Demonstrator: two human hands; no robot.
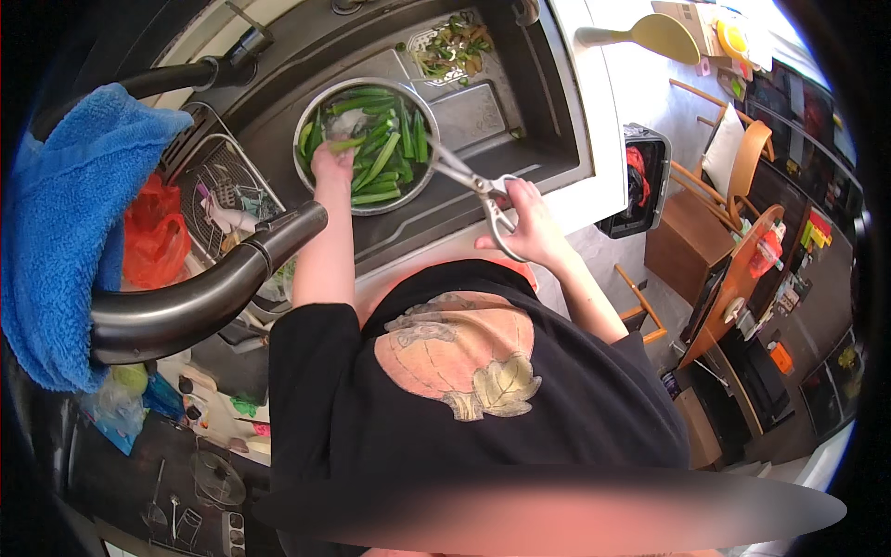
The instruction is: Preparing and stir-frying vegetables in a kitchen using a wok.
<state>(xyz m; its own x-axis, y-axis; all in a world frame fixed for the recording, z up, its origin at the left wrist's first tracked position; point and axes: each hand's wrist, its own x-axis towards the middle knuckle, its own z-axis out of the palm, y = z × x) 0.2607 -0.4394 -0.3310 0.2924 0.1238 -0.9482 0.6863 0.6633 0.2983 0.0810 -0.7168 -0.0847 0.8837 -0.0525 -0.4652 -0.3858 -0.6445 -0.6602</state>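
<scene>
A round metal bowl (299, 174) of water and green okra pods (379, 163) rests in the dark sink. My left hand (333, 163) is at the bowl's left side, its fingers on one okra pod (347, 145). Kitchen scissors (479, 184) are in my right hand (532, 226), which has its fingers through the handles. Their blades point at the bowl's right rim; whether the tips touch it cannot be told. Cut okra caps and scraps (456, 52) lie on the drain cover at the sink's far end.
A thick metal faucet pipe (209, 292) with a blue towel (90, 209) arches close on the left. Beyond it are a wire basket (223, 174) and a red plastic bag (156, 233). On the right are the white counter edge (602, 139), a rice paddle (661, 40) and a bin (658, 181).
</scene>
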